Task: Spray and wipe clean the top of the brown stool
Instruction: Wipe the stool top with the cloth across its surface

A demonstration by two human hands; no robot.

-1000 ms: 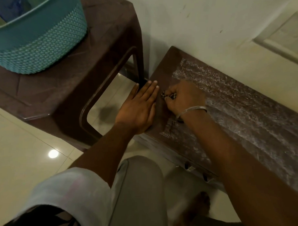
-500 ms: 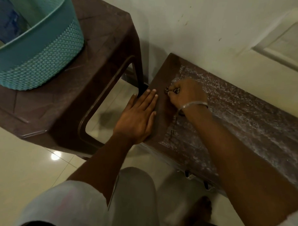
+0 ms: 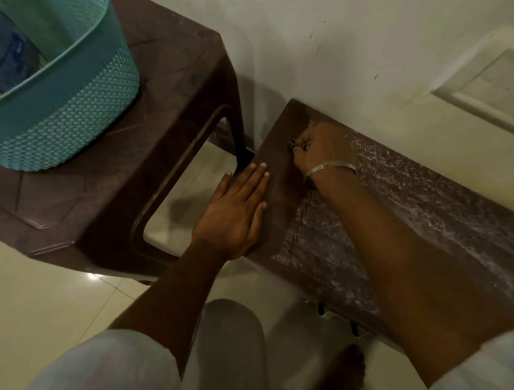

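A pale glossy tiled floor [image 3: 24, 302] meets a cream wall [image 3: 344, 51], seen from above by a person looking down at their own arms.

Left of the brown stool, a taller brown plastic table [image 3: 166, 87] carries a teal woven-pattern basket [image 3: 76, 113]. The basket holds something blue, too blurred to identify. One table leg stands just beside the stool's left end.

The left hand [image 3: 234, 214] lies flat on the left end of the stool, palm down, fingers straight and together, grasping nothing.

The brown stool [image 3: 282, 131] is low and long, with its far edge against the wall. The bare brown strip at its left end looks clear. From there rightward the top is covered by a whitish streaky film [image 3: 426, 208].

The right hand [image 3: 322, 150] rests on the stool top near the far left corner, at the edge of the film. Its fingers are curled tight around a small dark object [image 3: 297, 145], mostly hidden, so what it is cannot be told. A thin silver bangle [image 3: 330, 167] circles that wrist, and the forearm crosses over the stool top.

On the wall above the stool's right part is a pale square panel [image 3: 490, 90].

Below the stool's near edge, a knee in grey cloth [image 3: 231, 341] and a bare foot [image 3: 345, 372] show on the floor.
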